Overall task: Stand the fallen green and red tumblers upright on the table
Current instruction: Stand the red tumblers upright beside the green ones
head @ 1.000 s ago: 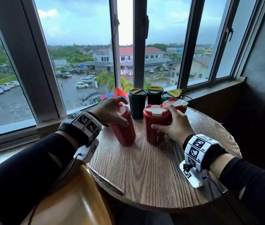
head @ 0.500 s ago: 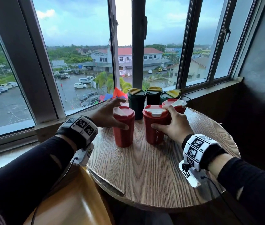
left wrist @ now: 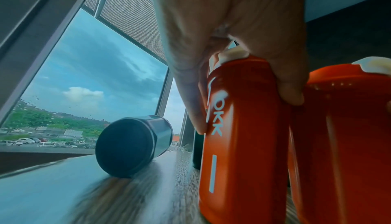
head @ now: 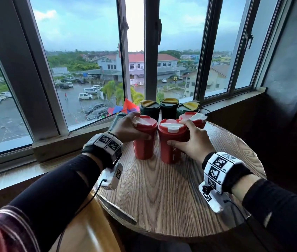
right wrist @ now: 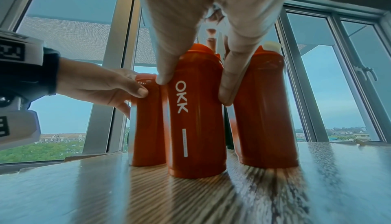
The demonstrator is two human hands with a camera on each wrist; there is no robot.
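— Fingers first: what do they hold?
— The left hand (head: pixel 126 128) curls its fingers (left wrist: pixel 289 83) round the top of the left red tumbler (head: pixel 144 142); the right hand (head: pixel 195 142) wraps the middle red tumbler (head: pixel 170 142), thumb on its left side, fingers on its right.
— Which way do the tumblers point?
— Both stand upright on the desk (head: pixel 171 197), lids up, just beside each other.
— The count?
— Three red ones, the third red tumbler (head: pixel 195 119) behind the right hand. Three green tumblers (head: pixel 169 108) stand in a row behind. In the left wrist view a dark tumbler (left wrist: pixel 131 145) lies on its side, base toward the camera.
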